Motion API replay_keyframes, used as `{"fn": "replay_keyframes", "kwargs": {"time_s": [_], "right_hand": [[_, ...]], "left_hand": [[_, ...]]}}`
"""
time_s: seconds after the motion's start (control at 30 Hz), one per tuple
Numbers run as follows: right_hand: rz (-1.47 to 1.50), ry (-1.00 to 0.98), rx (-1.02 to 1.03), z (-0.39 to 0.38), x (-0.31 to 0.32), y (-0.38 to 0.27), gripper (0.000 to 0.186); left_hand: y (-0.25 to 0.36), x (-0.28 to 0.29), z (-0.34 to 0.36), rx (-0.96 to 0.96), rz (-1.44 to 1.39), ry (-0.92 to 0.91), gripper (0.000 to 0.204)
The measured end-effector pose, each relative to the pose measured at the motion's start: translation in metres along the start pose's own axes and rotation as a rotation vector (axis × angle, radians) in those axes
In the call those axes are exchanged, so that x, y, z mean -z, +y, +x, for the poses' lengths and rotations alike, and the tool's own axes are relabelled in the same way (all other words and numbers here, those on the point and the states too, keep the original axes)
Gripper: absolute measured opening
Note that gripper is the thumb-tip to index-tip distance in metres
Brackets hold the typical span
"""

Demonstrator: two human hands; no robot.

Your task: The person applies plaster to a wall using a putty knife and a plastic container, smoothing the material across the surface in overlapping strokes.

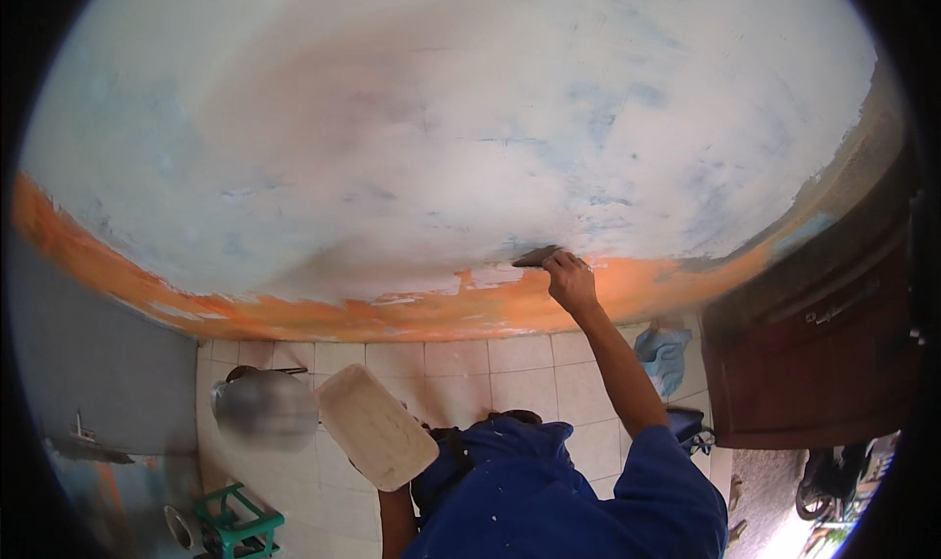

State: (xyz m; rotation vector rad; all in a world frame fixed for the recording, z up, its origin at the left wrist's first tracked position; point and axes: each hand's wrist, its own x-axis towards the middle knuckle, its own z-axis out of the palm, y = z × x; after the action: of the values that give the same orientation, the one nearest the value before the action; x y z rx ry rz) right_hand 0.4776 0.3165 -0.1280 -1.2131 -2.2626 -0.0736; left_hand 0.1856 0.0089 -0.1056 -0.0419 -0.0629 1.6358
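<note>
My right hand (571, 281) is closed on a dark, flat putty knife (534, 256). The blade lies against the wall (441, 167), just above its orange band. A pale layer with bluish patches covers the wall higher up. On the left, a pale rectangular tray (377, 427) with rounded corners is held tilted in front of my body. My left forearm (396, 520) rises to the tray's lower end, and the tray hides most of my left hand.
A green plastic stool (238, 522) stands at lower left, with a blurred round grey thing (265, 410) above it. A light-blue cloth or bag (664, 358) lies by the wall's foot. At right is a dark brown door (814, 353). Pale tiles (522, 373) cover the floor.
</note>
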Motion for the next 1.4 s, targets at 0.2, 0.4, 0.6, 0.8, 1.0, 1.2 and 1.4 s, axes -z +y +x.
{"fn": "replay_keyframes", "kwargs": {"time_s": [0.2, 0.4, 0.6, 0.8, 1.0, 1.2, 1.4], "right_hand": [[-0.171, 0.336, 0.078, 0.004, -0.015, 0.013, 0.018], [-0.206, 0.454, 0.169, 0.009, -0.006, 0.019, 0.018], [-0.234, 0.466, 0.168, 0.016, 0.006, 0.012, 0.015], [-0.265, 0.438, 0.178, 0.019, 0.02, 0.017, 0.018], [-0.313, 0.479, 0.22, 0.03, 0.042, 0.017, 0.018], [-0.362, 0.544, 0.155, 0.042, 0.08, 0.01, 0.021], [-0.284, 0.364, 0.27, 0.005, 0.115, 0.0, 0.02]], "left_hand": [[0.002, 0.004, 0.0, -0.039, -0.017, 0.021, 0.069], [0.011, 0.022, -0.004, -0.122, 0.066, 0.065, 0.069], [0.027, 0.037, -0.013, -0.105, 0.052, 0.073, 0.077], [0.031, 0.038, -0.027, -0.125, 0.016, 0.008, 0.072], [0.027, 0.025, -0.029, -0.128, 0.028, -0.018, 0.083], [0.021, 0.016, -0.023, -0.067, -0.07, -0.041, 0.08], [0.017, 0.028, -0.036, -0.074, -0.039, -0.022, 0.076]]}}
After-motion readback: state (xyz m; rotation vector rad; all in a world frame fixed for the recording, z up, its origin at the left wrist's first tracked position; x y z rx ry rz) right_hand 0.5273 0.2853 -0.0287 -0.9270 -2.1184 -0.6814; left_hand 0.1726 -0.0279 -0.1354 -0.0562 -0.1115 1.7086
